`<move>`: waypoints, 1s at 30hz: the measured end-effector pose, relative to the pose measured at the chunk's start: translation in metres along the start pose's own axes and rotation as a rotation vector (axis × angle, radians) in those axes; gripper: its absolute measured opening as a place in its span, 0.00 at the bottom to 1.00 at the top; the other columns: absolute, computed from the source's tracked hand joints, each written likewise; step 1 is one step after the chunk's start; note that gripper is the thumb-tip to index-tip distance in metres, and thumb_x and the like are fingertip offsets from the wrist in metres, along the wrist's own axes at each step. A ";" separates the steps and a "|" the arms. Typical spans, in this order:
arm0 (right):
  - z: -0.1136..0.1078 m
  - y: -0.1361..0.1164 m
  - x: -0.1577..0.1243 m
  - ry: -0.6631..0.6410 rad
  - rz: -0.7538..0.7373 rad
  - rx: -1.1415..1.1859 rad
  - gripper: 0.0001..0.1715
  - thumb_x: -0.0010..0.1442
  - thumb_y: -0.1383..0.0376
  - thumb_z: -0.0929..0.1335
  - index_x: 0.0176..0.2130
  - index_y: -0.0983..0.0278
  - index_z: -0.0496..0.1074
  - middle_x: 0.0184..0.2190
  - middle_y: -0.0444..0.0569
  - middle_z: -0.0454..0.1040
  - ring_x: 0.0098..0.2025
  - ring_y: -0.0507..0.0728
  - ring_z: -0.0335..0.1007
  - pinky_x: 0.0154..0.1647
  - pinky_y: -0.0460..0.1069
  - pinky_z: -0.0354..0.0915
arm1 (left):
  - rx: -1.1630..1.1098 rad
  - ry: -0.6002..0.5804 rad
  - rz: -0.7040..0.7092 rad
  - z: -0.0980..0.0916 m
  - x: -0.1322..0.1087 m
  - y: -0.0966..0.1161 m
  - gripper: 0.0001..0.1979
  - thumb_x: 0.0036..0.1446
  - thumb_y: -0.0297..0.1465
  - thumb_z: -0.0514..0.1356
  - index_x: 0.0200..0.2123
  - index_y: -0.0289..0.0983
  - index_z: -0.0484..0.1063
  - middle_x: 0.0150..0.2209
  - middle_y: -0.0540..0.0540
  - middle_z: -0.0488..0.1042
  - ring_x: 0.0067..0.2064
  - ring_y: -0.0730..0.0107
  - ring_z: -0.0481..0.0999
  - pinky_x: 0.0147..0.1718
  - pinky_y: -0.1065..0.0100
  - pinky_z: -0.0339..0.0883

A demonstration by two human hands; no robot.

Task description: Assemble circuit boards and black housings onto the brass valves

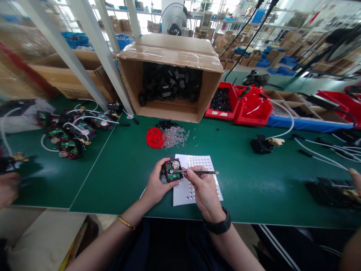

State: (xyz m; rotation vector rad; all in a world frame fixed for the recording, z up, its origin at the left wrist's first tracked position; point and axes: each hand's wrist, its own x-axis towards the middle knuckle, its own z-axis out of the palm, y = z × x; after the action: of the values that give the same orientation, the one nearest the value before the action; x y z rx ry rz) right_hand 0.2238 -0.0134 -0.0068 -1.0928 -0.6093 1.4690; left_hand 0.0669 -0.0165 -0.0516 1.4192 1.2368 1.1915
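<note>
My left hand (158,181) is closed around a small black housing with a green circuit board (170,175) inside, its open side facing up. A round metal part shows at the top of the board. In my right hand (203,188), pinched between thumb and fingers, is a pair of thin dark tweezers (201,172); their tip reaches the board. Beneath my hands lies a white sheet (180,197) bearing rows of small shiny round pieces. Whether the tip grips a piece is too small to tell.
Beyond my hands lie a red rubber ring pile (154,137) and many small metal pins (175,137). A cardboard box (169,52) of black parts stands behind. Red bins (221,113) line the back right. Assembled units (67,145) lie left. Co-workers' hands (8,188) show at both sides.
</note>
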 end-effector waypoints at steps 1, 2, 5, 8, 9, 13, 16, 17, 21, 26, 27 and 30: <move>0.000 0.000 0.000 0.003 0.003 0.012 0.16 0.41 0.61 0.77 0.28 0.64 0.71 0.29 0.48 0.77 0.33 0.54 0.72 0.37 0.48 0.66 | -0.005 0.001 -0.004 0.000 0.000 0.000 0.37 0.43 0.32 0.69 0.56 0.42 0.56 0.57 0.41 0.61 0.59 0.52 0.62 0.59 0.51 0.52; 0.000 0.000 0.000 0.002 0.005 0.020 0.16 0.41 0.61 0.77 0.28 0.64 0.71 0.29 0.48 0.77 0.33 0.55 0.72 0.37 0.48 0.66 | -0.009 0.002 -0.006 0.000 0.000 0.000 0.37 0.43 0.32 0.69 0.56 0.42 0.56 0.57 0.41 0.62 0.59 0.52 0.62 0.59 0.51 0.53; 0.000 0.000 0.000 -0.002 0.001 0.011 0.16 0.41 0.60 0.77 0.28 0.65 0.71 0.28 0.47 0.77 0.33 0.55 0.72 0.37 0.49 0.66 | -0.009 0.003 0.000 0.000 0.001 0.001 0.37 0.43 0.33 0.69 0.55 0.42 0.57 0.57 0.41 0.62 0.59 0.52 0.62 0.59 0.51 0.53; 0.001 0.000 -0.001 0.014 -0.015 -0.015 0.16 0.41 0.61 0.77 0.28 0.65 0.71 0.28 0.47 0.77 0.33 0.55 0.72 0.37 0.49 0.65 | 0.000 0.001 0.005 0.000 0.001 0.001 0.37 0.43 0.33 0.69 0.56 0.43 0.57 0.57 0.41 0.62 0.58 0.52 0.62 0.59 0.51 0.52; 0.001 0.000 -0.001 0.020 -0.019 -0.022 0.16 0.41 0.61 0.77 0.27 0.65 0.71 0.28 0.47 0.76 0.33 0.55 0.71 0.36 0.49 0.65 | 0.003 0.001 0.007 0.000 0.001 0.000 0.37 0.43 0.33 0.69 0.56 0.43 0.56 0.57 0.41 0.62 0.59 0.52 0.62 0.60 0.51 0.52; 0.003 0.000 -0.002 0.017 -0.025 -0.026 0.15 0.41 0.61 0.77 0.27 0.65 0.71 0.28 0.47 0.76 0.33 0.55 0.71 0.36 0.49 0.64 | 0.011 0.003 0.021 0.000 0.001 0.000 0.37 0.44 0.33 0.69 0.56 0.43 0.56 0.57 0.41 0.61 0.59 0.53 0.62 0.60 0.51 0.52; 0.003 0.000 -0.002 0.027 -0.030 -0.025 0.15 0.41 0.61 0.77 0.27 0.65 0.71 0.28 0.46 0.76 0.33 0.55 0.71 0.35 0.49 0.64 | 0.009 0.010 0.019 0.001 0.001 -0.001 0.37 0.43 0.34 0.69 0.56 0.43 0.57 0.57 0.41 0.61 0.59 0.53 0.62 0.59 0.52 0.53; 0.003 0.000 -0.002 0.029 -0.030 -0.025 0.16 0.41 0.61 0.77 0.27 0.65 0.71 0.27 0.46 0.76 0.33 0.55 0.71 0.36 0.49 0.64 | 0.005 0.012 0.017 0.001 0.001 -0.001 0.37 0.43 0.34 0.69 0.56 0.43 0.57 0.57 0.41 0.61 0.59 0.52 0.62 0.59 0.52 0.53; 0.003 0.001 -0.001 0.029 -0.029 -0.029 0.16 0.41 0.60 0.77 0.27 0.65 0.71 0.28 0.46 0.76 0.33 0.56 0.71 0.37 0.50 0.64 | 0.001 0.010 0.018 0.001 0.001 -0.001 0.37 0.43 0.34 0.69 0.56 0.43 0.57 0.57 0.42 0.62 0.58 0.53 0.62 0.59 0.51 0.53; 0.003 0.002 0.000 0.023 -0.051 -0.045 0.15 0.42 0.61 0.76 0.28 0.64 0.72 0.29 0.46 0.76 0.34 0.56 0.71 0.38 0.50 0.64 | 0.103 0.048 0.104 0.000 0.002 0.006 0.35 0.44 0.35 0.69 0.54 0.44 0.59 0.60 0.42 0.55 0.61 0.51 0.56 0.60 0.51 0.52; 0.003 0.003 0.000 0.022 -0.058 -0.050 0.15 0.42 0.61 0.76 0.28 0.64 0.72 0.29 0.46 0.76 0.34 0.56 0.71 0.38 0.50 0.64 | 0.132 0.056 0.122 0.000 0.002 0.007 0.34 0.44 0.35 0.68 0.54 0.44 0.59 0.61 0.42 0.52 0.62 0.51 0.55 0.60 0.51 0.52; 0.003 0.003 -0.001 0.013 -0.087 -0.064 0.14 0.44 0.61 0.76 0.29 0.64 0.72 0.29 0.47 0.77 0.34 0.56 0.72 0.38 0.50 0.65 | 0.186 0.057 0.147 0.000 0.002 0.009 0.33 0.45 0.34 0.68 0.54 0.44 0.59 0.61 0.41 0.50 0.62 0.51 0.55 0.59 0.51 0.53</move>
State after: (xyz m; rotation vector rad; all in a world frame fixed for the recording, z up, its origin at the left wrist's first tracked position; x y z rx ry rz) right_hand 0.2198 -0.0141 -0.0083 -1.1110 -0.6909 1.3749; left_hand 0.0684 -0.0152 -0.0423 1.6467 1.3295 1.2489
